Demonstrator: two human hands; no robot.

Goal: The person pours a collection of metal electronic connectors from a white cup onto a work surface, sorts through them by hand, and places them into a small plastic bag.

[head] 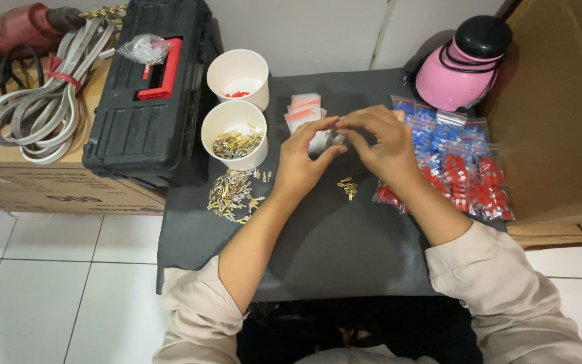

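Your left hand [302, 162] and right hand [380, 143] pinch a small clear bag [322, 140] together at frame centre; the brass terminals [348, 187] lie just below, nearer your right.

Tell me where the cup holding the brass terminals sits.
In the head view, the cup of brass terminals stands left of the left hand, beside the black toolbox and below the other white cup.
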